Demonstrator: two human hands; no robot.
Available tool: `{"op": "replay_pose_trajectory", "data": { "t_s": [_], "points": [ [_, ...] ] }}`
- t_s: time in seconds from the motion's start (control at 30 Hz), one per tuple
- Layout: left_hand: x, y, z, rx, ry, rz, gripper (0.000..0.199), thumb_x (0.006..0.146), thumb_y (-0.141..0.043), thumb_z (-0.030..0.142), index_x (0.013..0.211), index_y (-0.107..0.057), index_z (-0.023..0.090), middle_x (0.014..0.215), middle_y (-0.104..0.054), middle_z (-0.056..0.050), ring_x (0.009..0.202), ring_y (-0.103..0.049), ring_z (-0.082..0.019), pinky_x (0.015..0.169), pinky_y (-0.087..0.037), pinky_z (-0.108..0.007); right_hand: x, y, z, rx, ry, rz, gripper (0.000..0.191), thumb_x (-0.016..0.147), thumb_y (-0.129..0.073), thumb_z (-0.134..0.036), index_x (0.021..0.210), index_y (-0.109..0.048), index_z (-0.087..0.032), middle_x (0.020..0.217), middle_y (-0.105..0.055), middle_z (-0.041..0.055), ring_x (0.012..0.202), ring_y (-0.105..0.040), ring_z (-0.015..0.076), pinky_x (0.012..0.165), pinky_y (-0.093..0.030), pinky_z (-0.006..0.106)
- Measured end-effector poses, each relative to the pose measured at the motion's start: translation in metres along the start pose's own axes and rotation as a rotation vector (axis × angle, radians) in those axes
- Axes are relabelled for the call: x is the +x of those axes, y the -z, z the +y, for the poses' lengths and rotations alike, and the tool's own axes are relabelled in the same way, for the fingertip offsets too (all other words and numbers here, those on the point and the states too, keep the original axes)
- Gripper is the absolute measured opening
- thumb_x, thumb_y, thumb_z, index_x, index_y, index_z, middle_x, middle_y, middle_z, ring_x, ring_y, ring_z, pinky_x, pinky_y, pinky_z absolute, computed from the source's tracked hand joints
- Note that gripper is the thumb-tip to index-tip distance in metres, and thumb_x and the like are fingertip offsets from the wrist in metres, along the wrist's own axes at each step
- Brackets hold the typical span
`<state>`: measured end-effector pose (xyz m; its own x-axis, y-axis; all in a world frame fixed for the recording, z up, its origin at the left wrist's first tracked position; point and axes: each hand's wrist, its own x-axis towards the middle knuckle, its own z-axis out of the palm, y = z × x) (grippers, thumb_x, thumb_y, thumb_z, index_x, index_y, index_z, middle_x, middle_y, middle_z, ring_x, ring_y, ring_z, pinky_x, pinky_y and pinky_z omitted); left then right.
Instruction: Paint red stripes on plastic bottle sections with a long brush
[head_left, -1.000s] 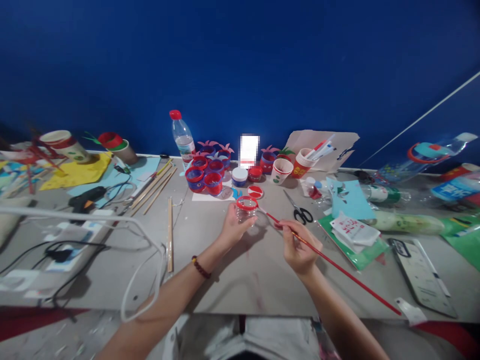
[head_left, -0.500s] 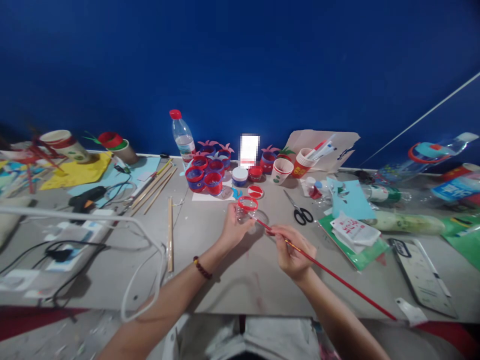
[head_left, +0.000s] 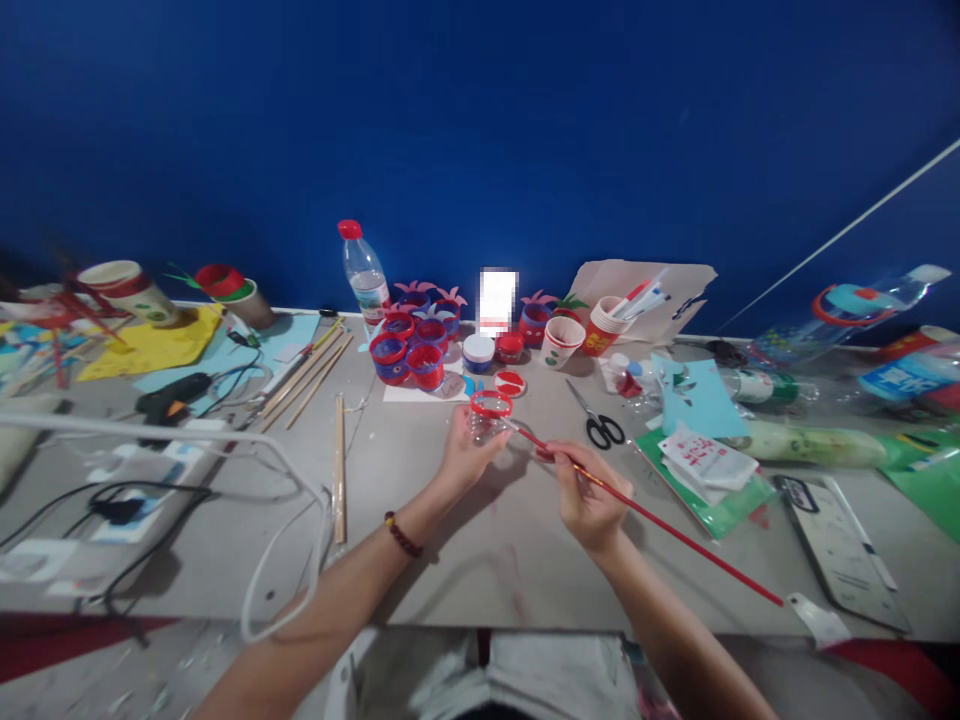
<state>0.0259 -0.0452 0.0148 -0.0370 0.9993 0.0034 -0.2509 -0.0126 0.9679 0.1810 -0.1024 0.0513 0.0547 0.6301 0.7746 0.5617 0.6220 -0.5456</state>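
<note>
My left hand (head_left: 463,455) is closed round a clear plastic cup (head_left: 487,425) whose rim is painted red. In my right hand (head_left: 589,495) is a long red paintbrush (head_left: 675,525), pinched near its bristle end. The brush tip meets or nearly meets the cup's side just below the red band. Beyond the cup lies a round lid smeared with red paint (head_left: 510,383). An open red paint jar (head_left: 510,346) and a white-lidded blue jar (head_left: 478,353) stand behind it.
Several painted blue-and-red cups (head_left: 390,358) are grouped behind my left hand, near a water bottle (head_left: 364,275). Scissors (head_left: 602,428) lie to the right, before paper cups (head_left: 564,343). A phone (head_left: 840,550) is at right; a power strip (head_left: 161,485) and white cable are at left.
The brush has tilted a little, its far end rising and shifting left. The cup has moved slightly left and up in my left hand.
</note>
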Motion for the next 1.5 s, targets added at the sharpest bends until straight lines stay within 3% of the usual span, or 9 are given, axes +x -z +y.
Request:
{"op": "replay_pose_trajectory", "data": {
  "t_s": [0.2,0.47,0.67,1.03,1.5],
  "points": [
    [0.003,0.006,-0.004,-0.014,-0.021,-0.054,0.048,0.067,-0.083,0.032,0.103,-0.054,0.019,0.099,-0.067,-0.006,0.090,-0.065,-0.020,0.084,-0.051,-0.036,0.000,0.003,0.003,-0.019,-0.009,0.043,0.017,0.091,-0.056,-0.011,0.093,-0.069,-0.021,0.078,-0.077,0.0032,0.068,-0.075,0.0177,0.067,-0.062,0.027],
    [0.000,0.005,0.017,-0.060,0.020,-0.098,0.059,0.064,-0.086,0.041,0.111,-0.057,0.021,0.103,-0.068,-0.006,0.095,-0.063,-0.021,0.089,-0.049,-0.037,-0.006,0.004,0.026,0.004,-0.121,0.097,0.012,0.092,-0.058,-0.015,0.092,-0.069,-0.020,0.081,-0.076,0.0058,0.070,-0.075,0.0202,0.066,-0.063,0.031],
    [0.001,0.005,0.016,-0.095,0.048,-0.154,0.054,0.066,-0.084,0.041,0.110,-0.060,0.021,0.104,-0.069,-0.007,0.094,-0.064,-0.021,0.087,-0.050,-0.037,-0.006,0.004,0.022,0.006,-0.080,0.064,0.014,0.093,-0.056,-0.014,0.095,-0.069,-0.020,0.081,-0.076,0.0055,0.070,-0.076,0.0199,0.066,-0.063,0.031],
    [0.004,0.006,-0.002,0.022,-0.011,-0.043,0.044,0.064,-0.084,0.030,0.098,-0.057,0.020,0.094,-0.068,-0.005,0.084,-0.064,-0.019,0.077,-0.051,-0.034,0.003,0.000,-0.001,-0.127,0.180,0.083,0.018,0.090,-0.054,-0.010,0.094,-0.067,-0.022,0.075,-0.076,0.0047,0.067,-0.074,0.0183,0.063,-0.062,0.029],
    [-0.004,0.004,0.001,0.119,-0.088,0.006,0.045,0.066,-0.083,0.022,0.095,-0.049,0.024,0.095,-0.067,-0.001,0.086,-0.065,-0.018,0.081,-0.051,-0.035,0.002,-0.003,-0.014,0.017,0.169,0.055,0.025,0.087,-0.055,-0.007,0.098,-0.070,-0.023,0.077,-0.077,0.0033,0.071,-0.075,0.0180,0.067,-0.063,0.028]
  ]
}}
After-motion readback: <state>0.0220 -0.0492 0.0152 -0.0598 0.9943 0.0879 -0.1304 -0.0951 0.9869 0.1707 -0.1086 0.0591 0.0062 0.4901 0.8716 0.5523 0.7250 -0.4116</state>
